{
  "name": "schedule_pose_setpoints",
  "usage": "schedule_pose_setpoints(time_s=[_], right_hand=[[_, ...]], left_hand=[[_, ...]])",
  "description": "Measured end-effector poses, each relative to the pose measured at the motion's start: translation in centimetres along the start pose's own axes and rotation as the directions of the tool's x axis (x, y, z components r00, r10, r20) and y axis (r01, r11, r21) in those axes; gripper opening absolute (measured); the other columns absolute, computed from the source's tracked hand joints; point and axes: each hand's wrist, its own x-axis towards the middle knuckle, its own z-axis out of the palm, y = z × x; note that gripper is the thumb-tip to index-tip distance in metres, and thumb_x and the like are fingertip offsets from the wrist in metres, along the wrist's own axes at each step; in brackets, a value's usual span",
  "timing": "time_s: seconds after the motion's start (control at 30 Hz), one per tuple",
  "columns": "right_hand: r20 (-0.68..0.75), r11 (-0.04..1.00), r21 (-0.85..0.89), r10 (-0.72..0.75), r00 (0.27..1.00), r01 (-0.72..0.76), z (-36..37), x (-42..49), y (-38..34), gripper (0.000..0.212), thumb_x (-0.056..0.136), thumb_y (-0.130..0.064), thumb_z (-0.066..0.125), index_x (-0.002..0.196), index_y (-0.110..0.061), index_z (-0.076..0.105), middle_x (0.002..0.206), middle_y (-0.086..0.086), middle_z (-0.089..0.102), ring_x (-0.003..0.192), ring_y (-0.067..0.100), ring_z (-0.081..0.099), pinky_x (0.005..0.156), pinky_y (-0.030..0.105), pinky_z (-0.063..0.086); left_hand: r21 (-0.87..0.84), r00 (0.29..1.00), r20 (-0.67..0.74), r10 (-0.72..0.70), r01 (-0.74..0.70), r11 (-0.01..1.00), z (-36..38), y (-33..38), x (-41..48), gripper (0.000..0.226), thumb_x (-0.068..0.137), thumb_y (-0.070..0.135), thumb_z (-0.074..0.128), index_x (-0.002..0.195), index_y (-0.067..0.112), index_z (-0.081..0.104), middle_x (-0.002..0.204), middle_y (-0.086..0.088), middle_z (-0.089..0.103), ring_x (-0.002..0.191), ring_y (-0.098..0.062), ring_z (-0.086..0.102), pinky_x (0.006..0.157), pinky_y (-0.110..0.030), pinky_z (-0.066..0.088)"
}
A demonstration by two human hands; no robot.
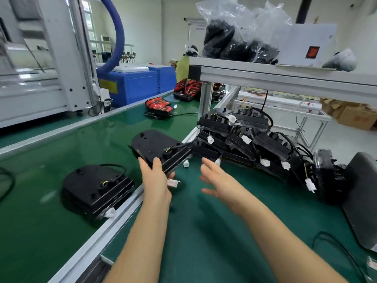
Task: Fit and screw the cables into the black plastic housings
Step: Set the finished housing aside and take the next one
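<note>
My left hand [156,178] grips the near edge of a black plastic housing [155,147] and holds it in the air above the bench rail. A black cable with a white connector [173,183] hangs from that housing below my fingers. My right hand [218,180] hovers open beside it, fingers spread, touching nothing. A second black housing [95,188] with its cable lies on the green conveyor belt [51,160] to the left. To the right, a pile of several black housings [244,139] with white connectors rests on the green bench mat [204,231].
An aluminium rail [114,221] divides belt from bench. A shelf frame [285,76] overhangs the pile, carrying plastic bags of black parts [234,33]. Red lamp units [158,107] lie further along the belt. A flat black cover [361,201] lies at right.
</note>
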Motion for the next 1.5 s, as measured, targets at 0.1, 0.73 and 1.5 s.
schedule_pose_setpoints(time_s=[0.1,0.73,1.5], right_hand=[[0.073,0.999,-0.033,0.023,0.997,-0.021,2.4,0.2,0.9,0.051,0.098,-0.038,0.044,0.146,-0.035,0.028,0.148,-0.01,0.036,0.127,0.006,0.042,0.099,0.029,0.045],[0.271,0.982,-0.186,0.01,0.963,0.042,9.6,4.7,1.3,0.048,0.1,-0.036,0.031,0.147,-0.04,0.023,0.155,-0.017,0.021,0.139,0.0,0.019,0.107,0.018,0.014],[0.177,0.983,-0.074,0.18,0.968,-0.17,9.6,4.1,1.6,0.048,0.092,-0.06,0.034,0.106,-0.03,0.068,0.11,-0.011,0.067,0.103,0.003,0.061,0.084,0.017,0.045]], left_hand=[[0.0,0.987,-0.154,-0.045,0.046,0.999,-0.4,1.5,3.4,0.058,0.101,0.025,0.039,0.149,0.037,0.01,0.145,0.001,0.031,0.089,-0.021,0.055,0.059,-0.029,0.05],[0.082,0.868,-0.497,0.021,0.023,0.996,-1.4,1.6,3.7,0.055,0.1,0.03,0.04,0.148,0.039,0.016,0.148,-0.015,0.024,0.117,-0.036,0.049,0.083,-0.04,0.036],[0.321,0.991,0.068,-0.111,0.084,0.943,-4.7,-0.8,-0.6,0.025,0.096,0.023,0.047,0.1,0.009,0.068,0.095,-0.009,0.069,0.084,-0.02,0.064,0.078,-0.037,0.051]])
